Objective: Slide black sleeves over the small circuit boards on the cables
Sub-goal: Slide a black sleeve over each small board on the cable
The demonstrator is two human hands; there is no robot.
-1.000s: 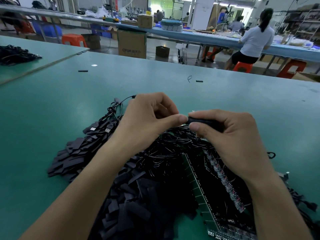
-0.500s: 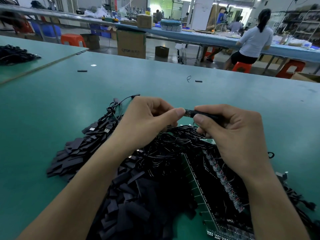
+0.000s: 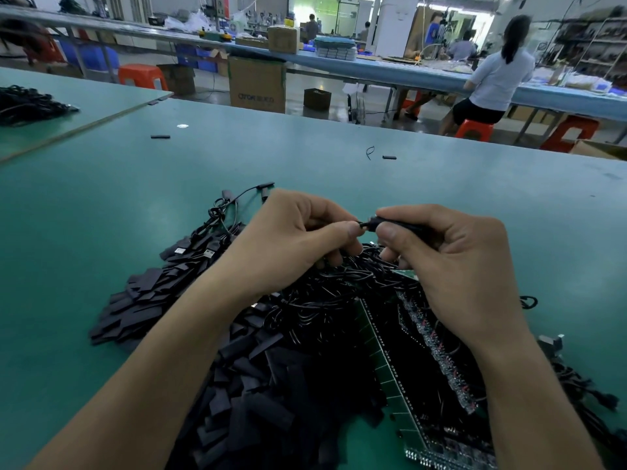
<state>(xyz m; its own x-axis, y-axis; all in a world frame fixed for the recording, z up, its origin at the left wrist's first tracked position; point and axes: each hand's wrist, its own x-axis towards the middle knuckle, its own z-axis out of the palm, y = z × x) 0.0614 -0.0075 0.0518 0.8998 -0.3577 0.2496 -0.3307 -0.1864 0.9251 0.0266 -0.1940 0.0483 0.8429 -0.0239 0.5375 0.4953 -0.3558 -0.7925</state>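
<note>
In the head view we are working over a green table mat (image 3: 339, 157). Our right hand (image 3: 451, 266) is pinching a thin black tubular sleeve (image 3: 403, 226) between thumb and forefinger, holding it just above the table. Our left hand (image 3: 295, 245) is closing its thumb and fingers on the thin black cable (image 3: 363, 224) that is entering the sleeve's left end; the two hands are nearly touching there. We cannot tell whether a circuit board is inside the sleeve, since the fingers are covering it.

Below the hands a tangled heap of black cables (image 3: 339, 293) is lying on the mat. To its left and nearer us a pile of flat black sleeves (image 3: 264, 385) is spreading out. At the near right a long green panel of small circuit boards (image 3: 383, 368) is running toward us under the right forearm.

Farther off, two loose short black pieces (image 3: 389, 157) are lying on the mat, well apart. Beyond the table a seated person in a light shirt (image 3: 498, 72) is facing another bench.
</note>
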